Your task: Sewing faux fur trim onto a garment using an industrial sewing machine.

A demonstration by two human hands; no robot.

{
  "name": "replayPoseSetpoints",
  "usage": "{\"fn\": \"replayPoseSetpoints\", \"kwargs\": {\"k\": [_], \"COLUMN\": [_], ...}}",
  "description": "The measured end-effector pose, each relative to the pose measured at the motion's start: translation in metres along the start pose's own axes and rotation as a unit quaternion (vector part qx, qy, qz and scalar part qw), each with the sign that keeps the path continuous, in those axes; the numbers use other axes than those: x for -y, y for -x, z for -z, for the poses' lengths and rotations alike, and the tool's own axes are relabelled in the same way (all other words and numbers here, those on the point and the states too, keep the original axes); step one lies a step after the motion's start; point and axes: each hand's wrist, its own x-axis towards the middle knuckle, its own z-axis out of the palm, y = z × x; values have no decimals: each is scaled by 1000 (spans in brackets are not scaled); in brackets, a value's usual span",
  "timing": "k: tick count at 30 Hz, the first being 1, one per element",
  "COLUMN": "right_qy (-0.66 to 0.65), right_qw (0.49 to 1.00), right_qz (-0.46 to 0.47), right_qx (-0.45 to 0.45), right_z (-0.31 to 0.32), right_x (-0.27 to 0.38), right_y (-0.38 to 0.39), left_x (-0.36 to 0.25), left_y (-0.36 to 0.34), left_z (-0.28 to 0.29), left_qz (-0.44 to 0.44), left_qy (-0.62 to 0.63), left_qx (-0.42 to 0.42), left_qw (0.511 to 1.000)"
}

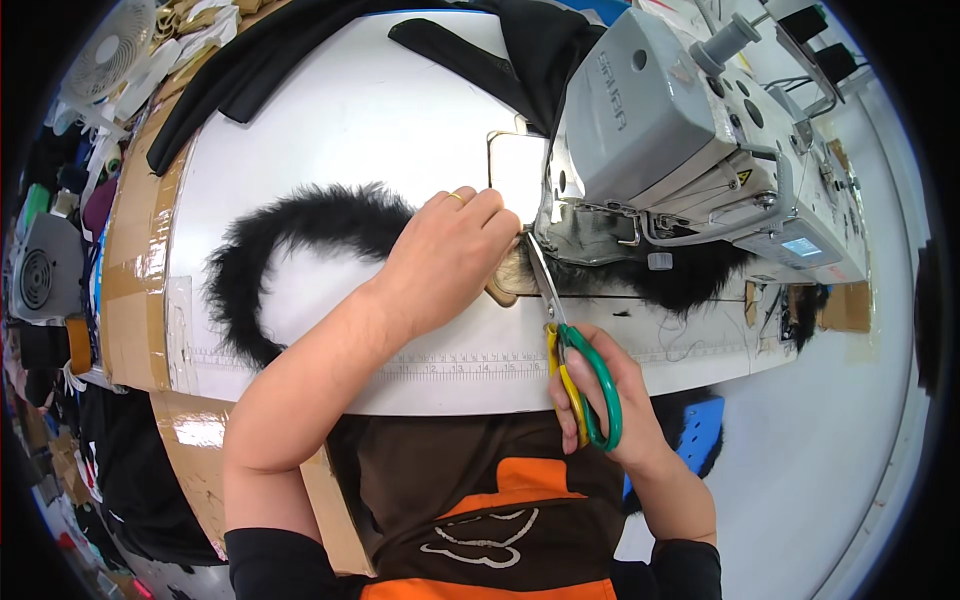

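Head view, looking down: both my bare hands are at work over a white table (320,125) with a ruler scale (450,369) along its near edge. My left hand (450,255), a ring (457,198) on one finger, has its fingers bunched together, pinching a fluffy black fur strip (345,215); the exact pinch point is hidden behind my knuckles. The strip curves away to the left of that hand, bending toward me until my forearm covers it. My right hand (610,385) is closed around the green and yellow handles of a pair of scissors (550,300). Their blades point away from me, tips just beside my left fingertips; I cannot tell whether they touch the fur. To the right stands a grey and white sewing machine (650,120), with more black fur (690,275) beneath its head; I cannot tell whether it is the same piece. Black cloth (290,50) lies across the far side of the table. I wear a brown and orange apron (400,470). Cardboard (140,280) lines the table's left side.
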Motion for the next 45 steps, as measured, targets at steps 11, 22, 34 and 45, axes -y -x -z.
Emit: {"fn": "replayPoseSetpoints", "kwargs": {"k": [11,22,34,45], "right_qy": [3,23,30,270], "right_qw": [1000,1000,996,913], "right_qz": [9,-5,-42,170], "right_qx": [-1,3,77,-253], "right_z": [0,2,32,159], "right_x": [-1,7,4,-42], "right_y": [-4,-9,2,108], "left_x": [-3,-1,18,-25], "left_y": [2,-1,-5,59], "left_z": [1,4,28,58], "left_qz": [11,15,180,166], "left_qy": [10,23,162,60], "left_qx": [12,27,-4,-39], "left_qw": [1000,999,970,983]}}
